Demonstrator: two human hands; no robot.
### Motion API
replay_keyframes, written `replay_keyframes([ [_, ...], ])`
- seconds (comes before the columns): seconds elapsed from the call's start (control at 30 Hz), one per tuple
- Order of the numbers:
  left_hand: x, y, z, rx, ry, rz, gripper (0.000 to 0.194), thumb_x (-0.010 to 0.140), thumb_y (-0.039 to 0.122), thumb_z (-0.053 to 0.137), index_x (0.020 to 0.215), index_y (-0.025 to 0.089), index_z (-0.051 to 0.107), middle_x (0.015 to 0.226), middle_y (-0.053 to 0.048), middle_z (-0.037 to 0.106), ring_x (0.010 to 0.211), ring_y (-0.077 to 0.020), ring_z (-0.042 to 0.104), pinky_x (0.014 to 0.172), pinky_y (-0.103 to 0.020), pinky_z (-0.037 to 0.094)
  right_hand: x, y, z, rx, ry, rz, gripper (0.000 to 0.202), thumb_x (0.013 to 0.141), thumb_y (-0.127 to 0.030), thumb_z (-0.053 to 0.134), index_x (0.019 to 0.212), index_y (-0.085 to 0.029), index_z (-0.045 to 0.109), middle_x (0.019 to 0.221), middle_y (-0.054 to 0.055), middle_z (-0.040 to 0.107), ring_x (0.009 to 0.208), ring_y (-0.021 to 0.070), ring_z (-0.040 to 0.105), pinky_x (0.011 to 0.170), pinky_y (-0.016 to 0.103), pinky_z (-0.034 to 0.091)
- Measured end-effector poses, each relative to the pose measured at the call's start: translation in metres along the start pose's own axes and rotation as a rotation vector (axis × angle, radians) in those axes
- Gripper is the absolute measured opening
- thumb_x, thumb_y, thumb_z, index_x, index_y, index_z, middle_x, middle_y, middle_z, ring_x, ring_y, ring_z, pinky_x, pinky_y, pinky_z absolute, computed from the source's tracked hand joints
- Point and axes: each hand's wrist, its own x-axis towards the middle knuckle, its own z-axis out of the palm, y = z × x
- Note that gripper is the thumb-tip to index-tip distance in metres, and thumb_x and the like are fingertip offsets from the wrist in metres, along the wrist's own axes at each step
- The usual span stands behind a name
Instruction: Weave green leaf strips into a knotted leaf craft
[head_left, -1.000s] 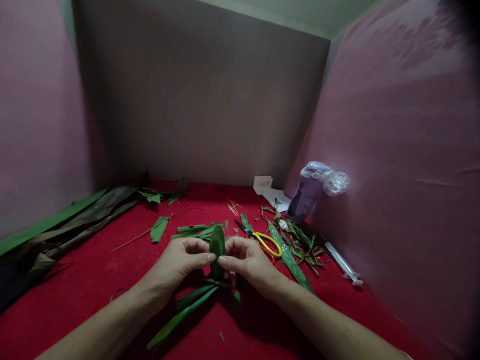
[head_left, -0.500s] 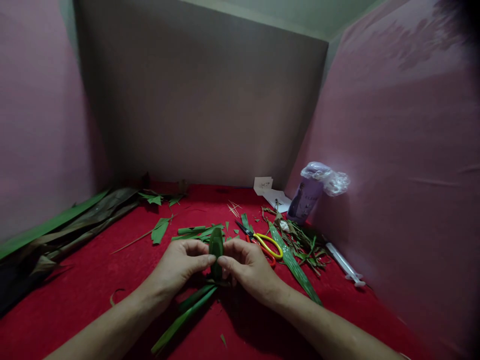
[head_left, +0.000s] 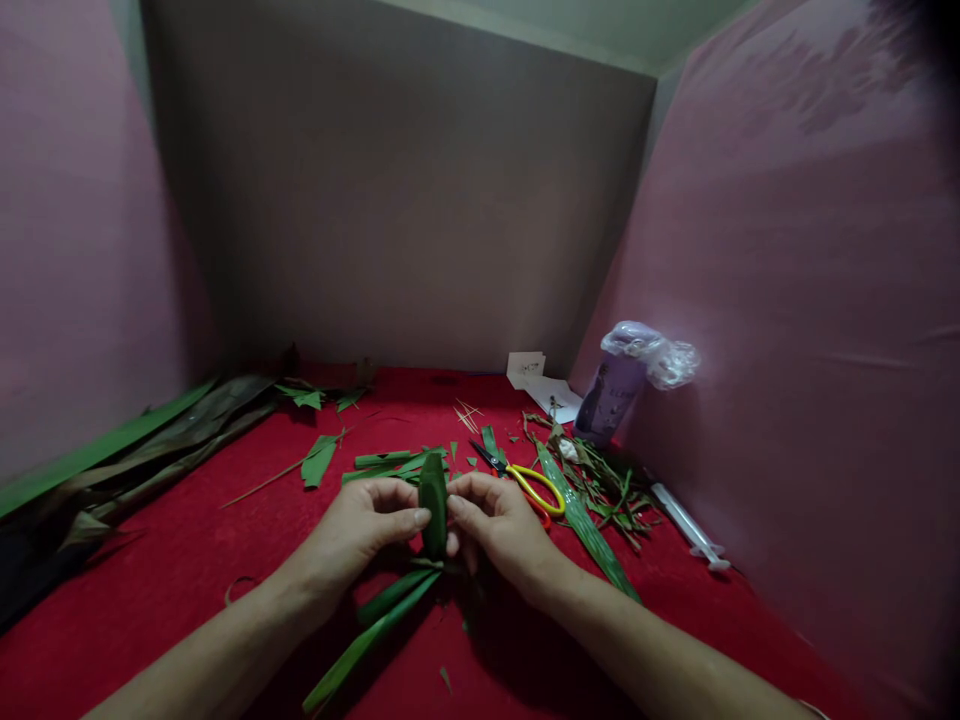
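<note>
A folded green leaf piece point(head_left: 433, 505) stands upright between my two hands, above the red cloth. My left hand point(head_left: 379, 520) pinches its left side, thumb lying on the near face. At the right edge, the thumb and fingers of my right hand point(head_left: 491, 525) are closed on it; the fingertips behind are partly hidden. Long green leaf strips point(head_left: 375, 635) lie on the cloth just below my hands. Scissors with yellow and red handles point(head_left: 536, 487) rest beyond my right hand, their dark blades pointing away to the left.
Cut leaf pieces point(head_left: 390, 463) and thin sticks point(head_left: 468, 414) lie beyond my hands. To the right are a long leaf point(head_left: 589, 530), dry stems point(head_left: 615, 490), a syringe point(head_left: 690, 530) and a purple cup point(head_left: 611, 395) with plastic wrap. Large leaves point(head_left: 172, 430) line the left wall.
My right thumb has slid right, from the leaf's near face to its edge. The leaf piece now looks flatter toward me. My left hand has barely moved.
</note>
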Motion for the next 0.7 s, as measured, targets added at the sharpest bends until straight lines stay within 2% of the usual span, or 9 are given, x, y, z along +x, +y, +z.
replay_keyframes([
  [0.17,-0.002,0.003,0.002,0.007,0.047,0.001,0.021,0.060,0.031,0.076,0.064,0.015,0.063,0.057,-0.001,0.067,0.052,-0.0146,0.060,0.056,-0.027,0.044,0.001,0.000,-0.002,0.059,0.066,-0.030,0.033,0.070,-0.044,0.066,0.081,-0.019,0.047,0.050,-0.006,0.055,0.035,0.0096,0.049,0.032,0.017,0.035],
  [0.27,-0.002,0.004,0.003,0.005,0.072,0.011,0.021,0.059,0.030,0.077,0.062,0.016,0.062,0.052,0.002,0.064,0.048,-0.0122,0.056,0.052,-0.025,0.042,-0.002,0.000,-0.002,-0.143,0.119,-0.083,0.021,0.077,-0.037,0.062,0.079,-0.019,0.052,0.054,-0.004,0.056,0.042,0.0102,0.051,0.038,0.019,0.038],
  [0.4,0.000,0.002,0.002,0.004,0.089,0.019,0.021,0.058,0.029,0.078,0.063,0.016,0.062,0.051,0.003,0.063,0.048,-0.0111,0.054,0.052,-0.024,0.041,-0.008,-0.004,0.000,-0.448,0.198,-0.261,0.007,0.080,-0.024,0.058,0.076,-0.018,0.060,0.072,0.000,0.060,0.066,0.0125,0.054,0.060,0.023,0.043],
  [0.7,0.000,0.002,0.004,-0.002,0.108,0.026,0.019,0.054,0.028,0.079,0.062,0.014,0.068,0.051,0.001,0.064,0.047,-0.0119,0.055,0.053,-0.025,0.042,-0.008,-0.004,0.001,-0.471,0.167,-0.241,0.010,0.080,-0.020,0.053,0.071,-0.019,0.057,0.061,-0.002,0.053,0.055,0.0106,0.048,0.051,0.022,0.037],
])
